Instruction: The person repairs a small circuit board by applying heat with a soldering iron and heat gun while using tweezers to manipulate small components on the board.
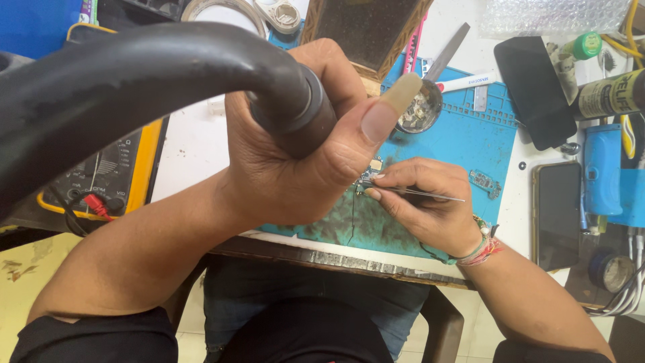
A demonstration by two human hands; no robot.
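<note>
Small circuit board [371, 172] on the blue mat [484, 144], mostly hidden behind the left hand; only a corner with a pale square part showing. Tweezers [420, 194] pinched shut between thumb and fingers of the right hand [430, 202], tips pointing left onto the board, shaft trailing right over the knuckles. Coloured threads tied round that wrist.

Left hand [295, 148] wrapped tight round a black handle [292, 111] with a thick black hose [121, 81] curving off up and left, thumb stretched out along it. Held close to the camera, so blocking the board and much of the mat; nozzle end out of sight behind the hand.

Beyond the thumb, a round dish [420, 111] of small parts on the mat, a flat metal blade [450, 50] resting across it. A second small board [485, 183] lying on the mat just right of the right hand. Dark burn stains on the mat's near edge.

Right of the mat, on the white table [195, 144]: two dark phones [534, 87], a blue tool stand [603, 176], a tube [608, 94], cables. Left: a yellow meter [117, 178] with a red plug, partly behind the hose. Far edge: tape rolls [222, 13] and a framed dark panel [366, 30].
</note>
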